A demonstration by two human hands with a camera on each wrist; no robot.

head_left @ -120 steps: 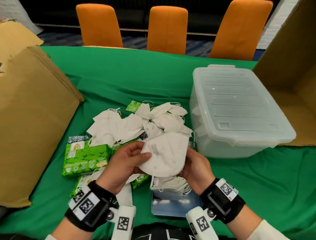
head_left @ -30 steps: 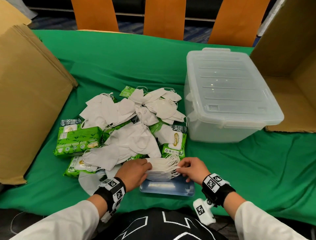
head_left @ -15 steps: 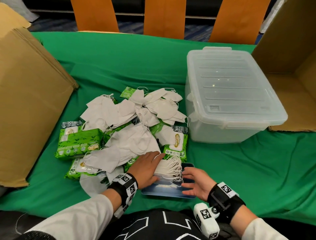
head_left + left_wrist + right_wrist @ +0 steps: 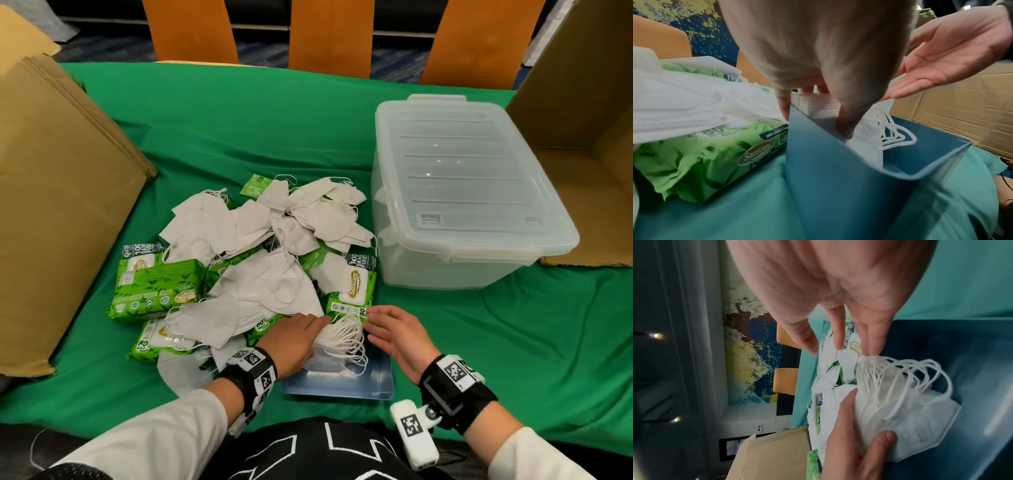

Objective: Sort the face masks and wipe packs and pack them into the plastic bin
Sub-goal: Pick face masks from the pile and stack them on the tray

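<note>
Since a second ago, left hand (image 4: 297,339) reaches over mask stack (image 4: 337,346) toward wipe pack (image 4: 349,291).

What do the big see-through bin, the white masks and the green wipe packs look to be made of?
The bin looks like translucent, glossy moulded plastic: the lid is ribbed and glints. The masks seem a soft, matte non-woven fabric with thin cord ear loops; a fine embossed grid shows close up. The wipe packs appear to be shiny printed plastic film, crinkled at the ends.

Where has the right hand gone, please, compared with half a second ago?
Yes, it moved: the right hand has shifted away from the person, up alongside the mask stack in the blue tray.
</note>
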